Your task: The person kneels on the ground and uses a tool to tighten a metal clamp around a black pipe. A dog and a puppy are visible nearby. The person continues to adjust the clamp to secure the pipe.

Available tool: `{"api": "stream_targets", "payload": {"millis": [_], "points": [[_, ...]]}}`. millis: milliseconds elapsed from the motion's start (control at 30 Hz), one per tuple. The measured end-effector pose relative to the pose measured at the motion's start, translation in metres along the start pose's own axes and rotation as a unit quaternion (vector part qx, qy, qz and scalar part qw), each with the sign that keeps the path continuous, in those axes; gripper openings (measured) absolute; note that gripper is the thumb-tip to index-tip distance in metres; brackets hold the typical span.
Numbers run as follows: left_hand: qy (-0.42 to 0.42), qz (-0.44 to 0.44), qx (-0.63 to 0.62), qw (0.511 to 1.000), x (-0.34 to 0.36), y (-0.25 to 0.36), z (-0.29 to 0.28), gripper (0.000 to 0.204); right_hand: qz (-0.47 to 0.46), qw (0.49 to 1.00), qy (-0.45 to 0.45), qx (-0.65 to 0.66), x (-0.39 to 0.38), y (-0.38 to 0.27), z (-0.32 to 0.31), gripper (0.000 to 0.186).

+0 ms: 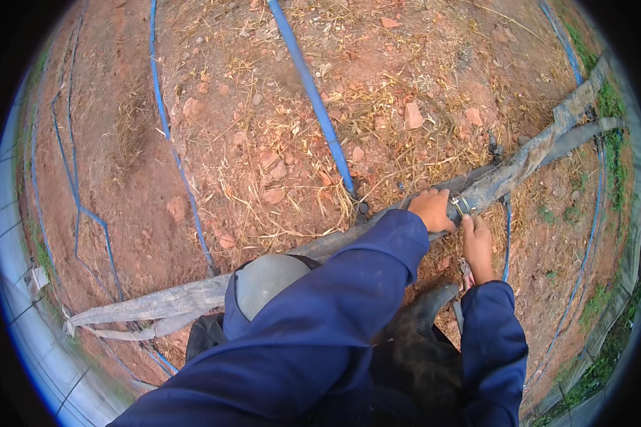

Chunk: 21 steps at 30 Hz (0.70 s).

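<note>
A dusty grey flat hose runs slantwise across the ground in front of me. My left hand is closed around it from above. Just right of that hand, a thin yellowish metal hose clamp circles a dark section of the hose. At the lower side of this clamp, my right hand pinches its end between thumb and fingers. The palm side of the right hand is hidden. Below it hangs a small red-and-white thing whose kind I cannot make out.
A thick blue pipe meets the hose at a black fitting. Thinner blue tubes cross the reddish soil, where stones and dry straw lie. My grey-capped knee is close to the hose. Pale sheeting borders the left.
</note>
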<state>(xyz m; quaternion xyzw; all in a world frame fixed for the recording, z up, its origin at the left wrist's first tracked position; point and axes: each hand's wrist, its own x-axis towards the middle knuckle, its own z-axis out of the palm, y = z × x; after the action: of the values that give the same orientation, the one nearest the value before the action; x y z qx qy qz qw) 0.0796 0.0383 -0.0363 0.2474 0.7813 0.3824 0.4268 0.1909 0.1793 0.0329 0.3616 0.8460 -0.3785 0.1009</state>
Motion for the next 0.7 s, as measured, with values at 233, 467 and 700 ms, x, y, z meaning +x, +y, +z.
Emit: {"api": "stream_targets", "payload": {"millis": [233,467,700], "points": [[-0.01,-0.017,0.008,1.0,-0.002,0.005,-0.002,0.104,-0.302,0.894,0.063,-0.326,-0.003,-0.02,-0.022,0.025],[-0.023,-0.025,0.004,0.999,-0.001,0.004,-0.004,0.101,0.062,0.994,-0.039,0.077,0.009,0.009,0.0,0.034],[-0.037,-0.031,0.0,0.999,-0.002,0.006,-0.008,0.101,-0.038,0.989,0.016,-0.139,0.004,0.001,0.0,0.038]]}}
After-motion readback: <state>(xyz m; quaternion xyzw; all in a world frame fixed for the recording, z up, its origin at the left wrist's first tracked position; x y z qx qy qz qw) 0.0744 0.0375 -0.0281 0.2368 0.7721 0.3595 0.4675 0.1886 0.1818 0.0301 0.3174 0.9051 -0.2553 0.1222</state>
